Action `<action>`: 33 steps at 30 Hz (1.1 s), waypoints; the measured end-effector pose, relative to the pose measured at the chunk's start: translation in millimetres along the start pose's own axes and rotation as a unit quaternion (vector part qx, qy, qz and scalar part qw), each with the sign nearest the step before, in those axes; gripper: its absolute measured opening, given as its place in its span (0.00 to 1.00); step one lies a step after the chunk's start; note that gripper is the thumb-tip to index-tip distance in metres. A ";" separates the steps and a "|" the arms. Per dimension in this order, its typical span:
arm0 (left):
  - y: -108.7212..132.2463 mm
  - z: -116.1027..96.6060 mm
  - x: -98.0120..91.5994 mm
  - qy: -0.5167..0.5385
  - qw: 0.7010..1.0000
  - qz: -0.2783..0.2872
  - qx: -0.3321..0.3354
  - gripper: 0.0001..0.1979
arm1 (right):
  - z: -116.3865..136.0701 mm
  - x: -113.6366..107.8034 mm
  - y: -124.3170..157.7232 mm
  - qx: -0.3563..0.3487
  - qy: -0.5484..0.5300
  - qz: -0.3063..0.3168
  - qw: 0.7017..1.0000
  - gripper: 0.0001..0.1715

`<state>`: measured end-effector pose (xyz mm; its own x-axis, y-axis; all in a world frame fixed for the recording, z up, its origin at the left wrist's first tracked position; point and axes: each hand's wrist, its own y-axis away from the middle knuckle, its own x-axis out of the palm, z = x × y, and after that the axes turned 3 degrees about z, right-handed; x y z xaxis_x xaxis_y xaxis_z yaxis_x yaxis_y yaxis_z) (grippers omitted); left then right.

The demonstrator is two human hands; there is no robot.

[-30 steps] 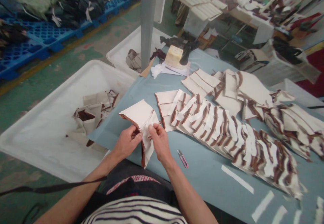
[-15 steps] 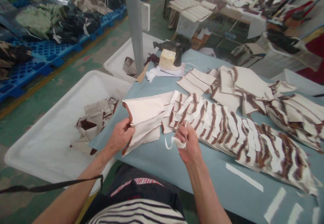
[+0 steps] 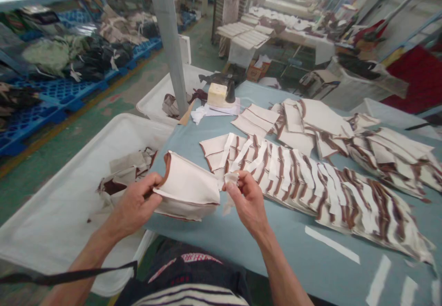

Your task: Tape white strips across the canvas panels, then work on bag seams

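My left hand is closed on the left end of a cream fabric piece with brown edging, holding it tilted over the near left side of the blue-grey table. Crumpled white paper strip is pinched between the thumb and fingers of my right hand, just off the piece's right end. Beyond my right hand runs a long row of overlapping cream and brown pieces, with white strips lying across them. Several loose white strips rest on the table near its front edge.
A white bin holding similar pieces stands left of the table. More cream pieces lie in heaps at the back right. A yellowish block sits at the far end, near a grey post. A person stands farther back.
My left hand has drawn the cream piece left and nearer, away from the row, turning it. My right hand has shifted slightly left with the crumpled strip. The view has tipped up.
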<state>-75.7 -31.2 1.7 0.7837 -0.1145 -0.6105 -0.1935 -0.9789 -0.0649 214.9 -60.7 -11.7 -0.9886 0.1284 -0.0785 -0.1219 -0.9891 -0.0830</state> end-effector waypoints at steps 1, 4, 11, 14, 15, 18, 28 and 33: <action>2.4 -7.1 -0.2 0.000 1.000 0.026 0.014 0.03 | 0.9 2.6 -2.3 -0.014 0.022 -0.005 1.000 0.15; 10.6 -23.2 1.5 -0.002 0.994 0.091 0.066 0.05 | 4.9 6.6 -7.8 -0.047 0.068 -0.022 0.996 0.12; 32.1 -21.4 9.6 0.007 0.975 0.183 0.129 0.08 | 21.7 6.9 -0.8 -0.024 0.054 0.102 0.993 0.26; 32.7 -16.2 11.7 0.026 0.974 0.187 0.127 0.09 | 27.2 7.8 8.6 0.005 0.048 0.113 0.992 0.24; 31.4 -14.1 12.3 0.029 0.975 0.184 0.119 0.10 | 27.9 8.1 12.5 0.001 0.051 0.102 0.993 0.23; 26.8 -7.5 15.3 0.014 0.987 0.119 0.103 0.14 | 26.4 10.0 26.0 -0.038 0.092 0.040 0.994 0.20; 28.9 -35.2 52.2 -0.048 0.947 -0.071 0.310 0.09 | 31.2 11.2 57.3 -0.202 0.282 -0.033 0.937 0.05; 27.1 -41.9 72.8 -0.063 0.922 -0.159 0.347 0.08 | 34.7 14.2 64.6 -0.222 0.334 -0.077 0.913 0.00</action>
<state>0.9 -73.2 -11.4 0.7992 0.2227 -0.5583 -0.3321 -0.6106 -0.7189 189.9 -125.3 16.3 -0.6701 0.4266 -0.6074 -0.0609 -0.8472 -0.5278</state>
